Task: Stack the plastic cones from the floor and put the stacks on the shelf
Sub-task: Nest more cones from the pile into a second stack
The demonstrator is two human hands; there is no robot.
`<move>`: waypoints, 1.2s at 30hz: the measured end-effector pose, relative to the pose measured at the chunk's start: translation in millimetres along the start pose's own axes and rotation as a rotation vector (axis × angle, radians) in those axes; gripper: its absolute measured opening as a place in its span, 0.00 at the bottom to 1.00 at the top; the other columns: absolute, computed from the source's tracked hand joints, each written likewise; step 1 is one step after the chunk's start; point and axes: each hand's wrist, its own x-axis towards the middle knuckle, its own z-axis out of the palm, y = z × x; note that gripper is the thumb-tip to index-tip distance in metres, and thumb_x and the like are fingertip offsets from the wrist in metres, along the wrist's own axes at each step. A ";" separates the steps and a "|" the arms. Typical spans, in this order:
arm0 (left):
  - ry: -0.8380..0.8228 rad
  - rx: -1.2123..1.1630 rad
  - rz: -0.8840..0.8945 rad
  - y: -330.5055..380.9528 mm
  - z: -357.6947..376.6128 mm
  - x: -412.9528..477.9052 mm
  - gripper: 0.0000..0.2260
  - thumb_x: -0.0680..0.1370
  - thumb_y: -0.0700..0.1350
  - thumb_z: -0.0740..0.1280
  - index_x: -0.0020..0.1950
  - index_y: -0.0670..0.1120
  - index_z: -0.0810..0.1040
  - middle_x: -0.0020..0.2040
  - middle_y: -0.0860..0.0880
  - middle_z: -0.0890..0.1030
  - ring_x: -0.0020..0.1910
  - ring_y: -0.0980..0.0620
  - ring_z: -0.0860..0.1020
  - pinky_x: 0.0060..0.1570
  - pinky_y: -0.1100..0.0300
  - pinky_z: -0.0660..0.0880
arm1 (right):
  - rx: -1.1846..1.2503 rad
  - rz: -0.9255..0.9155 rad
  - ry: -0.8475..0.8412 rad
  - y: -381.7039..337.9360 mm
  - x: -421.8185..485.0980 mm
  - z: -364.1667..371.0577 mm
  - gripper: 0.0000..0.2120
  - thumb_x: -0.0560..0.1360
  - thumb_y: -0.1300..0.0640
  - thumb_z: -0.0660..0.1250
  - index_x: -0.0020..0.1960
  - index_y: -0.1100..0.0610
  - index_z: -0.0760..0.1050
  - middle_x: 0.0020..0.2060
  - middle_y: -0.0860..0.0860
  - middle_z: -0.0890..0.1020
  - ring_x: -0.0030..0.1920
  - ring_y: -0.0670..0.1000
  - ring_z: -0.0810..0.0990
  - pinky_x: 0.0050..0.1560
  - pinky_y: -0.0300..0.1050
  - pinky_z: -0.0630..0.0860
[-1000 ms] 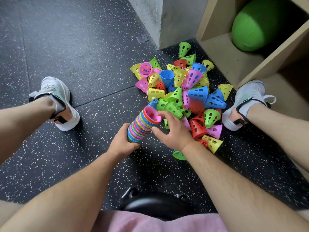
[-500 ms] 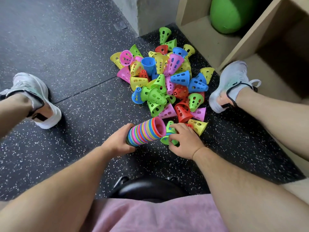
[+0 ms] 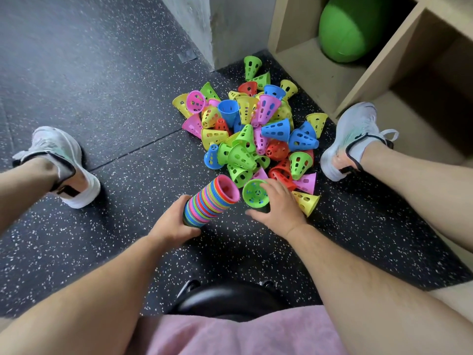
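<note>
My left hand (image 3: 172, 221) grips the lower end of a many-coloured stack of nested cones (image 3: 210, 201), tilted with its pink open mouth pointing up and right. My right hand (image 3: 279, 206) holds a single green perforated cone (image 3: 256, 193) just right of the stack's mouth, its opening facing me. Beyond both hands a pile of loose cones (image 3: 256, 131) in yellow, pink, blue, green and red lies on the speckled black floor. The wooden shelf (image 3: 363, 80) stands at the upper right.
A green ball (image 3: 355, 29) fills the shelf's left compartment. My two feet in white shoes flank the pile, the left shoe (image 3: 58, 160) and the right shoe (image 3: 350, 139). A grey concrete pillar (image 3: 217, 26) rises behind the cones. A black stool seat (image 3: 230, 301) sits under me.
My right hand has lifted a green cone off the floor and turned its mouth up beside the stack. The stack has tilted a little more upright in my left hand.
</note>
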 end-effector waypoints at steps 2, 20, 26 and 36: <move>0.032 -0.012 -0.018 0.2 -1.2 1.0 0.28 0.67 0.40 0.79 0.62 0.52 0.71 0.48 0.50 0.80 0.40 0.55 0.79 0.33 0.71 0.72 | 0.125 -0.008 0.144 -6.8 9.7 -4.0 0.36 0.71 0.38 0.74 0.69 0.58 0.70 0.68 0.51 0.72 0.72 0.53 0.66 0.77 0.53 0.61; 0.061 -0.090 -0.045 9.9 6.7 11.8 0.30 0.63 0.49 0.77 0.63 0.54 0.71 0.50 0.52 0.80 0.45 0.52 0.81 0.45 0.55 0.80 | 0.456 -0.072 0.255 -60.6 33.9 -30.6 0.36 0.71 0.34 0.62 0.71 0.54 0.73 0.67 0.50 0.77 0.67 0.47 0.73 0.69 0.42 0.68; 0.024 -0.074 0.016 23.4 11.8 18.5 0.28 0.65 0.47 0.78 0.61 0.54 0.71 0.49 0.52 0.80 0.44 0.52 0.80 0.41 0.57 0.79 | 0.415 -0.028 0.058 -43.8 25.2 -21.9 0.36 0.73 0.31 0.56 0.74 0.50 0.70 0.70 0.48 0.75 0.70 0.48 0.69 0.73 0.46 0.64; -0.100 -0.008 0.123 48.0 34.2 27.3 0.29 0.62 0.50 0.76 0.60 0.57 0.70 0.49 0.55 0.79 0.45 0.55 0.80 0.42 0.57 0.77 | 0.251 0.464 0.563 40.7 -22.1 -9.6 0.10 0.77 0.51 0.64 0.54 0.57 0.74 0.51 0.53 0.76 0.52 0.55 0.75 0.50 0.54 0.77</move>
